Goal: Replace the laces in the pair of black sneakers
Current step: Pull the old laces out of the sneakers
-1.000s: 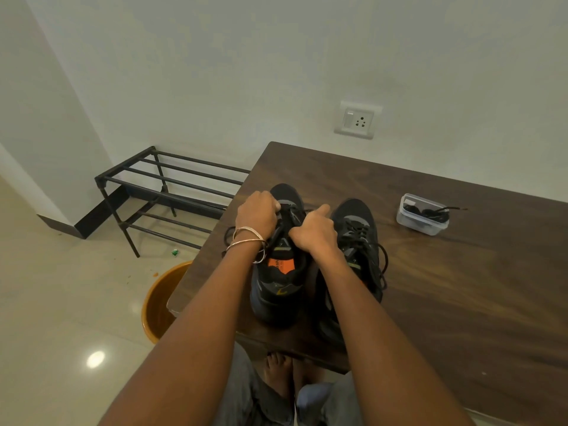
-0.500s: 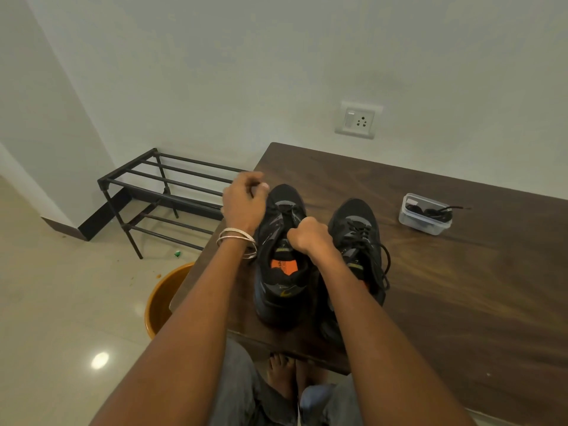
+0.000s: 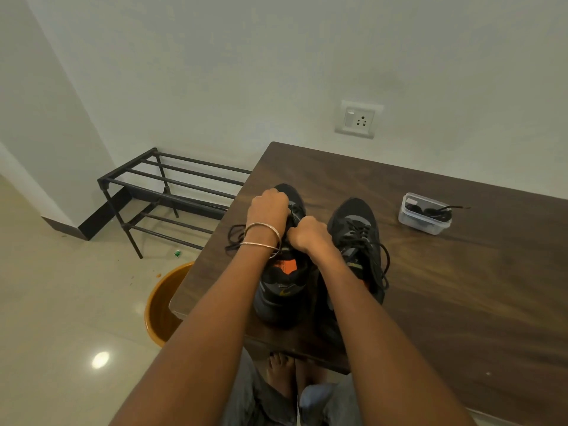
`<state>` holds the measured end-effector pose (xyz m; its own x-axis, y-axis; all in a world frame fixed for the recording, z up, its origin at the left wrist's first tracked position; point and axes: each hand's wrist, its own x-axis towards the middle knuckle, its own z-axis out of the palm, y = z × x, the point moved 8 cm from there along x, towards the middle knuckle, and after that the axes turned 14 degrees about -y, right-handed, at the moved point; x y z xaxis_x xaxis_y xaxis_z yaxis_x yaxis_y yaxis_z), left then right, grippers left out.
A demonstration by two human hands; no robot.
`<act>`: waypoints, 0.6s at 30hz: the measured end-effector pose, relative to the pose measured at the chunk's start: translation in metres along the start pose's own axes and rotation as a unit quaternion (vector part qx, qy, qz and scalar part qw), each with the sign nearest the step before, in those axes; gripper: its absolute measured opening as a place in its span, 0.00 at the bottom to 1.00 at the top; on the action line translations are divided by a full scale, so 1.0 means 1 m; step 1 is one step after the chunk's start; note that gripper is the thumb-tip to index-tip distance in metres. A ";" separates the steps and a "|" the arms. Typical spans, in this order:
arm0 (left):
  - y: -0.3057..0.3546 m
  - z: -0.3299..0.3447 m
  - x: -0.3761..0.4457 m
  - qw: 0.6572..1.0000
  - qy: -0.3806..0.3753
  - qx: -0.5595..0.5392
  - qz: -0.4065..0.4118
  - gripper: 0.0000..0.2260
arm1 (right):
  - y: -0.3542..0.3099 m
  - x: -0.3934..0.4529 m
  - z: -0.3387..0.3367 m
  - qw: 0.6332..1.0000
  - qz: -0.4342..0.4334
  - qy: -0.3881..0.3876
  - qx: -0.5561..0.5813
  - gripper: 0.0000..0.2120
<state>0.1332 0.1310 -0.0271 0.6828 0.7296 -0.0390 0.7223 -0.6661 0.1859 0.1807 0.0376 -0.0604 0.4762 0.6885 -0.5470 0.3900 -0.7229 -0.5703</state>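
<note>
Two black sneakers stand side by side on the dark wooden table (image 3: 461,302), toes pointing away from me. The left sneaker (image 3: 281,290) shows an orange insole label. My left hand (image 3: 268,207), with two bangles on the wrist, is closed over its lace area near the toe. My right hand (image 3: 307,233) is a fist pinching the lace at the middle of the same shoe. A loose black lace (image 3: 235,238) trails off to the left over the table edge. The right sneaker (image 3: 358,238) stays laced and untouched.
A clear plastic box (image 3: 424,215) holding black laces sits at the back right of the table. A black metal shoe rack (image 3: 172,195) stands by the wall on the left. An orange bucket (image 3: 163,305) is on the floor under the table corner. My bare feet are below.
My left hand, which had pulled out to the left of the shoe half a second ago, has come back onto the lace area. The right hand has stayed on the shoe.
</note>
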 end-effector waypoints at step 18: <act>-0.054 -0.006 -0.014 0.866 0.140 -0.480 -0.002 0.08 | -0.002 0.000 0.001 1.000 0.010 0.003 -0.010 0.16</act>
<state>0.0839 0.1580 -0.0310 0.5302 0.8301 0.1728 0.2098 -0.3259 0.9218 0.1789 0.0394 -0.0598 0.4885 0.6736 -0.5546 0.3962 -0.7376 -0.5468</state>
